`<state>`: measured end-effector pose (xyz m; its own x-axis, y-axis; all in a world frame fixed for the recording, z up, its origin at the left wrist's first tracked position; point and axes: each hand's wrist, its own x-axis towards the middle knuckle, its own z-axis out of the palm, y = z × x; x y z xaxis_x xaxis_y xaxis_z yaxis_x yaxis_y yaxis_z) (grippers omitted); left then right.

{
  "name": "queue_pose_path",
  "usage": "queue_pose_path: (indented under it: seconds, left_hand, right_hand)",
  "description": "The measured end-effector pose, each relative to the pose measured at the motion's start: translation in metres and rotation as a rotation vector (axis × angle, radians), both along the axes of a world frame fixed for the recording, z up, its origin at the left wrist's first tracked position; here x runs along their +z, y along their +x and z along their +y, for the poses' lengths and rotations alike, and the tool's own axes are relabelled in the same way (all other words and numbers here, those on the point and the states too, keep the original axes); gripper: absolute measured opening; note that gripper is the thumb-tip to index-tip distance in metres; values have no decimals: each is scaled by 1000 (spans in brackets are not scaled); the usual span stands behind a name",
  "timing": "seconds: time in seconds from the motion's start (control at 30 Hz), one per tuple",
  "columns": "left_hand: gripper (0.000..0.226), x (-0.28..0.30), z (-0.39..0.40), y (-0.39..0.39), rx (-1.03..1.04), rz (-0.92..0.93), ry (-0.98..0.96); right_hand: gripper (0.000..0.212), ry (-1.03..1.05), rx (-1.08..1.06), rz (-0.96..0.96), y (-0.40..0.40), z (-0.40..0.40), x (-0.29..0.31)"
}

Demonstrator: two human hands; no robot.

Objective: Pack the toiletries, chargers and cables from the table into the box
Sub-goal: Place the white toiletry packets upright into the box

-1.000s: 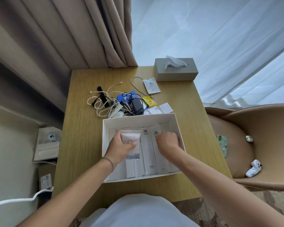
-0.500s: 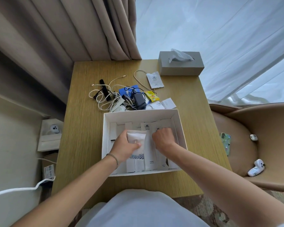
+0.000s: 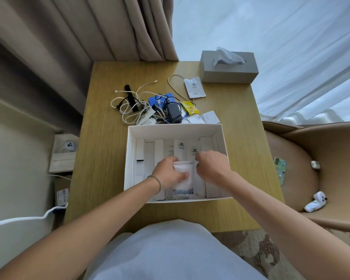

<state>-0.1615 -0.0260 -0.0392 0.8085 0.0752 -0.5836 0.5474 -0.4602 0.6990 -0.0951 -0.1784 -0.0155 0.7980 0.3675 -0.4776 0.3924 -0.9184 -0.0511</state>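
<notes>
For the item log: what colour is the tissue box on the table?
Grey, the tissue box at the table's far right corner; head view.

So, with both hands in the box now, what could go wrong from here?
1. The tangled cables may drag the black charger or yellow packet along when lifted.
2. The white pouch lies on top of the packets in the box, so room for the chargers may run short.
</notes>
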Motion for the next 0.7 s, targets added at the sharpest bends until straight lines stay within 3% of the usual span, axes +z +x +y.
queue_pose_path:
  seconds: [0.23,0.33,0.5,0.7]
  left_hand:
    - [22,-11,-27,9,-108,19,72]
    - [28,-13,-33,11,-142,-1,171]
    - [31,-14,-37,8,-330,-135,497]
    - [36,-4,-36,11,-321,-322,616]
  right_hand:
    - [24,241,-121,-128,-6,-10,19]
    - [24,381,-191,-156,2,-17,23]
    - [19,621,-293,-131,27,-27,34]
    - [18,767,-382,-241,71,-35,42]
